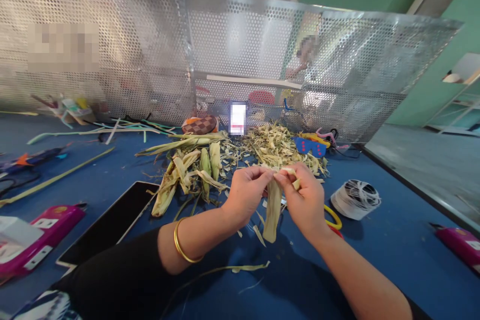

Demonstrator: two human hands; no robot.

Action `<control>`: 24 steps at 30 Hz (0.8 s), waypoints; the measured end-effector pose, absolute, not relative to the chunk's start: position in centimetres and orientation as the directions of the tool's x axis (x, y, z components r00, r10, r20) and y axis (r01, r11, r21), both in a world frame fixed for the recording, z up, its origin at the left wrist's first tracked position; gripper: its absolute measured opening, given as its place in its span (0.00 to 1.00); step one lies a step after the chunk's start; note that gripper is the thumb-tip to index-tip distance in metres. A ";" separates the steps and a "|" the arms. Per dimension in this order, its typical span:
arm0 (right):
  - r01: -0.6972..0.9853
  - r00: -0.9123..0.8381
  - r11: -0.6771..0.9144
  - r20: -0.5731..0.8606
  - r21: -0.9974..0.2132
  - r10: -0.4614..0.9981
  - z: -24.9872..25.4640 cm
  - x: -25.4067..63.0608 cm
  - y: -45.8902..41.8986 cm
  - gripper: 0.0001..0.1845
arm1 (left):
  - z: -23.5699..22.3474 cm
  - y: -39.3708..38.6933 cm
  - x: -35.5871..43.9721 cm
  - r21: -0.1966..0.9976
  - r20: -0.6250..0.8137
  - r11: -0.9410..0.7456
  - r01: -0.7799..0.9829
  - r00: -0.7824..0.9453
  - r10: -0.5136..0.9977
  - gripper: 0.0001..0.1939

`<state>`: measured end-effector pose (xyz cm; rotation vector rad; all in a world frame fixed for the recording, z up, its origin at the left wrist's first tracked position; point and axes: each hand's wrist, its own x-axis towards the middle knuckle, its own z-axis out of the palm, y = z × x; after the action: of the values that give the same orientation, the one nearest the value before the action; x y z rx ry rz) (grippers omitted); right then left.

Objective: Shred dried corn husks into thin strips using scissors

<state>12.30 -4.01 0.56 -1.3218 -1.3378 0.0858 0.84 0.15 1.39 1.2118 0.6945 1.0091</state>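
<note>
My left hand [245, 192] and my right hand [302, 197] meet above the middle of the blue table, fingertips pinched together. Between them they grip a pale dried corn husk [273, 210], whose broad strip hangs down toward me. Another bit of husk curls over by the right fingers. Left of my hands lies a heap of whole dried husks [183, 170]. Behind them spreads a pile of shredded husk [275, 142]. A spool of white string [355, 200] stands to the right, with yellow-handled scissors [333, 217] partly hidden behind my right hand.
A black tray [108, 222] and a purple power strip [48, 235] lie at left; another power strip [459, 245] is at right. A perforated metal screen [240, 50] borders the back, with a person [305, 55] behind it. A glue gun [33, 157] lies far left.
</note>
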 end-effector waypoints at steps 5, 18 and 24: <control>0.096 0.450 0.233 0.251 -0.968 0.857 0.7 12.0 -3.8 0.16 | 1.6 0.4 0.7 0.975 0.106 -0.028 -0.222 0.346 0.932 0.11; 0.536 0.385 0.366 0.606 -0.761 0.696 0.4 11.8 -4.3 0.08 | 1.1 0.9 0.8 0.981 0.028 0.036 -0.190 0.323 0.946 0.11; 0.222 0.451 0.323 0.391 -0.920 0.802 0.7 11.2 -4.3 0.16 | 1.1 1.3 0.8 0.981 0.059 -0.004 -0.194 0.279 0.959 0.11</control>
<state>11.23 -4.31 0.75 -1.2188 -1.0761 0.4971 0.77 1.31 1.10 1.2120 0.8442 1.1039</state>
